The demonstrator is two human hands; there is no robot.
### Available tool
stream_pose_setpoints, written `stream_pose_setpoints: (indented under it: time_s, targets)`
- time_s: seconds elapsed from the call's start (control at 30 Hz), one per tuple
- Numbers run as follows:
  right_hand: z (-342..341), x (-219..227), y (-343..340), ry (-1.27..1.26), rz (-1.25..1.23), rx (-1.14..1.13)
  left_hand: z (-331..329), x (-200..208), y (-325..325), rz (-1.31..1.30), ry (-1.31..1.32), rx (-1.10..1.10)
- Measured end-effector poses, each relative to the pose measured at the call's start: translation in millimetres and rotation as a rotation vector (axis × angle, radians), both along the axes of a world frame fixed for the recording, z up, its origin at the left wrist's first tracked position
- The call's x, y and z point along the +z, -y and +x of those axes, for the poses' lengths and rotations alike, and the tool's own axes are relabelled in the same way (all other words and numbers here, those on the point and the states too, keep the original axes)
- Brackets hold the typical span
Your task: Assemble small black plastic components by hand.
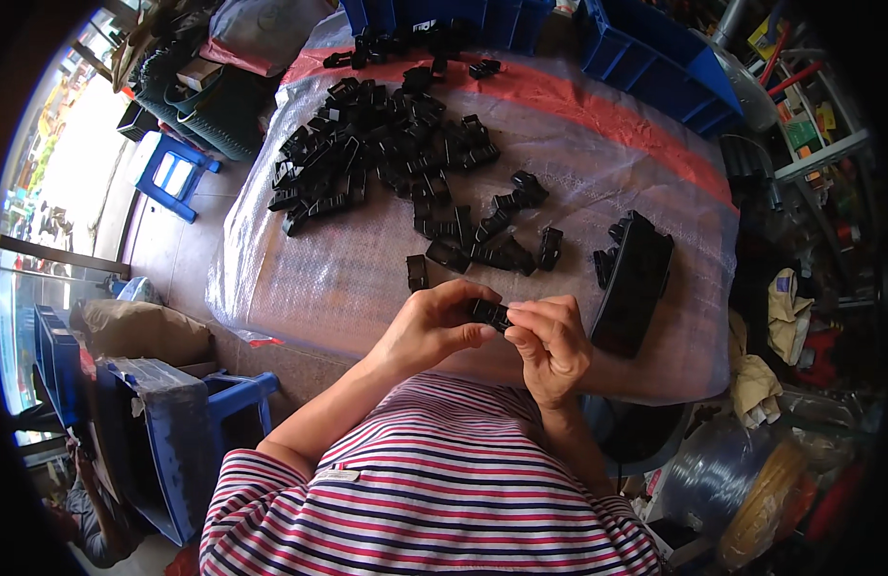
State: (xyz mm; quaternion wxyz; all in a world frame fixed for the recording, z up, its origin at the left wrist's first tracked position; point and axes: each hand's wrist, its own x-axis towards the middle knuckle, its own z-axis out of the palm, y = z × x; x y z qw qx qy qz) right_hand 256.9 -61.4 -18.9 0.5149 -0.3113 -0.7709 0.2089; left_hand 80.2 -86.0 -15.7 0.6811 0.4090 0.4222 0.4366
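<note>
Close to my body, over the near edge of the wrapped table (pixel 319 298), both hands meet on one small black plastic part (pixel 489 314). My left hand (pixel 432 324) grips its left end between thumb and fingers. At the other end, my right hand (pixel 548 348) pinches it with the fingertips, which hide some of its shape. Just beyond lie several loose black plastic parts (pixel 503 254). A large heap of similar pieces (pixel 353 154) spreads over the far left of the tabletop. Right of my hands stands a black box (pixel 636 283) with a few parts against its left side.
Blue crates (pixel 655 67) stand at the table's far edge. A blue stool (pixel 172 176) is on the floor at left, and a blue bin (pixel 156 432) nearer me. A wrapped spool (pixel 722 480) sits at lower right. Another person (pixel 98 509) is at lower left.
</note>
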Motion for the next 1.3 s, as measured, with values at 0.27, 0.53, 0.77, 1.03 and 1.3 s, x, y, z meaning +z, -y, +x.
stream_pose_setpoints:
  time_s: [0.27, 0.53, 0.77, 1.03, 1.3]
  targets:
    - [-2, 3, 1, 0.049, 0.013, -0.013, 1, 5, 5, -0.025, -0.064, 0.017]
    - [-7, 9, 9, 0.141, -0.051, 0.022, 2, 0, 9, 0.045, 0.069, 0.167]
    - [-12, 12, 9, 0.224, 0.064, -0.010, -2, -2, 7, 0.023, 0.243, 0.134]
    - [-12, 15, 7, 0.323, 0.099, 0.054, -8, 3, 9, -0.017, 0.028, 0.112]
    - [-13, 14, 11, 0.277, -0.024, 0.060, -6, 2, 18, 0.056, -0.001, 0.165]
